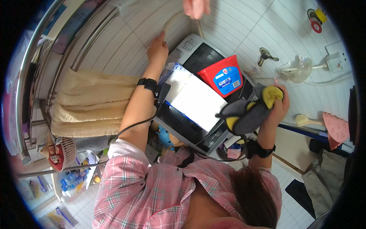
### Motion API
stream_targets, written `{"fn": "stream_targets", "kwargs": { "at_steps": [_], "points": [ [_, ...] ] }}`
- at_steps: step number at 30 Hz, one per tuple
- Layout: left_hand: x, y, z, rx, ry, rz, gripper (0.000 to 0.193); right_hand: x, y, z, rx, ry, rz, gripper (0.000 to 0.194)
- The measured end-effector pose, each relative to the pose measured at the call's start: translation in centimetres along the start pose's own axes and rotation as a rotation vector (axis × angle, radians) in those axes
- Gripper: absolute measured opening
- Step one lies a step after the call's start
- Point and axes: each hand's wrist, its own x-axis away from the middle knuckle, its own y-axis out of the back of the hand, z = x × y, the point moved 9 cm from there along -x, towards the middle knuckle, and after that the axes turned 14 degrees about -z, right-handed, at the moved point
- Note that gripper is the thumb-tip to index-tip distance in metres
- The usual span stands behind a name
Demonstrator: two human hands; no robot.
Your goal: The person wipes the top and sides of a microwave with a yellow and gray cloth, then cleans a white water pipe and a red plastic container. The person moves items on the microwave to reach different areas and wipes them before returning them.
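Note:
My left hand (158,51) reaches to the tiled wall behind a top-loading Midea washing machine (183,120). It meets the lower end of a beige hose (172,22); its fingers are partly hidden, so I cannot tell if they grip it. In my right hand (279,107) is a bunched dark grey and yellow fabric item (251,117), above the machine's right side. A white pack in clear plastic with blue print (197,100) lies on the lid. Beyond it, a red plastic tub (224,75) with a blue label leans on the machine.
Blurred fingers of another hand (196,8) show at the top. A beige towel (94,106) hangs at left below metal rails (93,37). On the right wall are a tap (264,55), a plug in a socket (337,61) and a brush (306,120). A bin (221,153) stands near the machine.

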Motion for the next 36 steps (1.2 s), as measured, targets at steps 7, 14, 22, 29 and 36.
{"fn": "stream_targets", "kwargs": {
  "at_steps": [7, 14, 22, 29, 36],
  "points": [
    [-0.2, -2.7, 0.6, -0.049, -0.121, 0.021, 0.058, 1.8, 2.0, -4.5, -0.387, -0.316, -0.065, 0.025],
    [1.0, -0.6, -1.2, 0.107, -0.179, -0.107, 0.065, 3.3, -1.7, -5.4, -0.174, -0.231, -0.047, 0.019],
    [-1.7, -4.5, -2.0, -0.22, -0.259, 0.175, 0.066, 3.6, -0.9, -7.7, -0.151, -0.354, -0.103, 0.024],
    [-0.8, -13.6, -0.7, -0.385, -0.266, 0.511, 0.056, 2.6, 2.2, -6.9, -0.132, -0.259, -0.176, 0.02],
    [-0.8, -10.8, 0.2, -0.362, -0.183, 0.456, 0.047, 2.8, 8.0, -9.7, -0.21, -0.341, -0.398, 0.025]
  ]
}}
